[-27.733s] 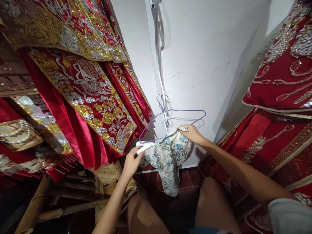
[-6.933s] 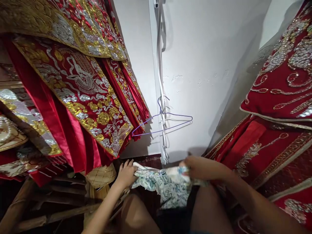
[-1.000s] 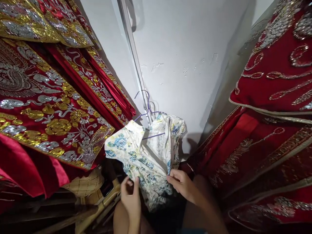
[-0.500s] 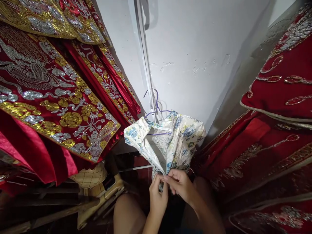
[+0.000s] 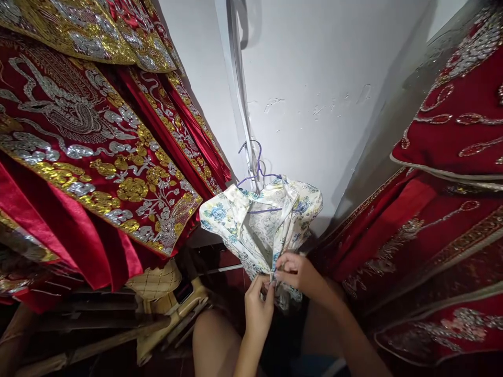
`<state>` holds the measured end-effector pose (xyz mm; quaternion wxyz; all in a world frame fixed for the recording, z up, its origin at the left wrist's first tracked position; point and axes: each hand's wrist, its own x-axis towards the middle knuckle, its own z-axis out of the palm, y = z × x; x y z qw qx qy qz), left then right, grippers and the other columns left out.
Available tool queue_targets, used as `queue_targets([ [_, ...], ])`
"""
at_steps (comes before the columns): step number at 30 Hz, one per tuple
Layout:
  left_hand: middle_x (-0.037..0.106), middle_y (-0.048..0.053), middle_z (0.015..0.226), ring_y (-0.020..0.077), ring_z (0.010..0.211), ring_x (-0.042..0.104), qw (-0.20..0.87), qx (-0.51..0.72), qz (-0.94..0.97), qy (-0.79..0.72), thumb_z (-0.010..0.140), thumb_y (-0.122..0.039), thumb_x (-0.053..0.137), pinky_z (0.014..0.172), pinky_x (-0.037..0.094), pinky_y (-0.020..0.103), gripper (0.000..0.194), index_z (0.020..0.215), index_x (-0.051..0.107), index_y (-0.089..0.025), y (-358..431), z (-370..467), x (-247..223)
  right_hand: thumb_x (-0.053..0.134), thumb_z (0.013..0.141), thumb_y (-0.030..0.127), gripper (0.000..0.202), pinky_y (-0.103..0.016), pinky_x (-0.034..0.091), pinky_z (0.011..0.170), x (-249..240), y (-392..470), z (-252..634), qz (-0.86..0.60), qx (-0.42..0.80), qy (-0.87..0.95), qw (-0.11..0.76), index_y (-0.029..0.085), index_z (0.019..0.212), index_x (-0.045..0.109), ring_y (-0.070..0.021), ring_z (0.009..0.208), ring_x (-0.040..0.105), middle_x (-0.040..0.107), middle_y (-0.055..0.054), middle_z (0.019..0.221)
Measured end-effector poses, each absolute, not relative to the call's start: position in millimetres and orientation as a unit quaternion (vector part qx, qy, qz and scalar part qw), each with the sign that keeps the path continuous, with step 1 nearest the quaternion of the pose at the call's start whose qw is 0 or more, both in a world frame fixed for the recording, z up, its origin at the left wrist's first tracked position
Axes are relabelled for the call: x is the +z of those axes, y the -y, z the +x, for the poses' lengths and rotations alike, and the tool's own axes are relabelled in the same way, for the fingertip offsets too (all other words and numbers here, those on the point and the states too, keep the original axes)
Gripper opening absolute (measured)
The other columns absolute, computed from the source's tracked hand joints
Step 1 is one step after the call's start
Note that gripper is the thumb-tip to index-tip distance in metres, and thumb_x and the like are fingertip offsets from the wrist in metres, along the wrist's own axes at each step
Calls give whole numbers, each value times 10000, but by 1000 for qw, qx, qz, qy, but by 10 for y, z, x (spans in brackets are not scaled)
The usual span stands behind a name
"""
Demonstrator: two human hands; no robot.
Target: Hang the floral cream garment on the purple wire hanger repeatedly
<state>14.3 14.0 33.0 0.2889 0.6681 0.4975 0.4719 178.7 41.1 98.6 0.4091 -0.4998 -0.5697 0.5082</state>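
A white garment with blue and yellow flowers [image 5: 228,214] hangs on a thin purple hanger [image 5: 259,162], its front parted in a V at the neck. At the bottom of that V, my left hand [image 5: 259,298] pinches the front edge of the cloth. Just above and to the right, my right hand [image 5: 294,269] grips the opposite edge between thumb and fingers. The two hands nearly touch. Any button or zip under the fingertips is too small to make out.
Red garments with gold and silver sequins [image 5: 133,188] hang on the left, and beaded red garments [image 5: 451,141] on the right. A pale metal bar [image 5: 238,78] runs along the white wall [image 5: 306,63]. A wooden chair [image 5: 168,319] stands low at left.
My right hand has moved slightly up along the garment's front edge, away from my left hand. The view has shifted a little, and the garment's right side has swung inward.
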Motion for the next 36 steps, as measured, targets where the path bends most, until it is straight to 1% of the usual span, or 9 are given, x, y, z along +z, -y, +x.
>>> queue_targets([
  [3, 626, 30, 773, 159, 717, 582, 313, 474, 660, -492, 966, -307, 532, 671, 455, 240, 218, 835, 642, -173, -132, 128, 352, 672, 784, 257, 150, -251, 296, 519, 699, -277, 1648, -509, 470, 582, 426, 188, 902, 610, -118, 512, 421, 444, 85, 530],
  [6, 638, 43, 790, 167, 732, 595, 327, 470, 660, -486, 967, -300, 522, 684, 465, 249, 221, 843, 652, -172, -100, 167, 371, 642, 830, 298, 125, -263, 313, 536, 561, -258, 1603, -514, 449, 582, 443, 204, 861, 565, -131, 537, 443, 464, 66, 560],
  [9, 617, 38, 748, 163, 690, 574, 322, 463, 668, -486, 956, -288, 517, 648, 451, 246, 232, 796, 641, -174, -77, 217, 387, 662, 835, 365, 208, -274, 328, 536, 532, -315, 1607, -510, 445, 577, 457, 224, 823, 509, -143, 540, 462, 497, 52, 566],
  [12, 616, 33, 739, 159, 676, 568, 315, 463, 668, -489, 941, -266, 523, 635, 443, 242, 208, 796, 639, -174, -67, 243, 394, 647, 858, 431, 254, -280, 355, 554, 535, -356, 1604, -509, 446, 565, 473, 221, 810, 513, -148, 549, 483, 498, 45, 573],
  [17, 586, 20, 731, 149, 673, 555, 318, 459, 665, -496, 946, -286, 547, 634, 437, 235, 209, 786, 615, -169, -59, 234, 386, 586, 908, 409, 238, -276, 352, 556, 549, -334, 1607, -509, 445, 561, 477, 208, 791, 540, -142, 554, 475, 478, 42, 581],
  [21, 591, 19, 741, 150, 695, 567, 331, 458, 662, -492, 951, -283, 549, 654, 445, 237, 202, 799, 616, -167, -72, 229, 372, 572, 911, 339, 139, -275, 357, 559, 553, -310, 1637, -507, 440, 572, 471, 201, 918, 577, -144, 557, 482, 468, 51, 588],
  [25, 620, 30, 759, 157, 711, 586, 346, 462, 654, -489, 952, -289, 556, 668, 459, 245, 202, 815, 634, -163, -87, 232, 368, 554, 920, 330, 229, -279, 370, 582, 550, -322, 1669, -501, 441, 602, 438, 197, 1079, 653, -149, 597, 491, 474, 40, 633],
  [31, 643, 40, 780, 169, 718, 605, 362, 457, 640, -500, 943, -323, 569, 665, 466, 252, 207, 835, 649, -166, -75, 218, 318, 578, 898, 338, 196, -286, 350, 553, 513, -318, 1655, -526, 398, 594, 461, 185, 877, 699, -146, 557, 460, 464, 32, 576],
  [36, 610, 26, 725, 163, 692, 581, 372, 458, 634, -499, 932, -326, 574, 656, 454, 250, 221, 782, 613, -168, -88, 214, 294, 597, 891, 330, 171, -286, 363, 531, 602, -424, 1630, -521, 356, 600, 492, 207, 825, 696, -153, 543, 470, 490, 19, 579],
])
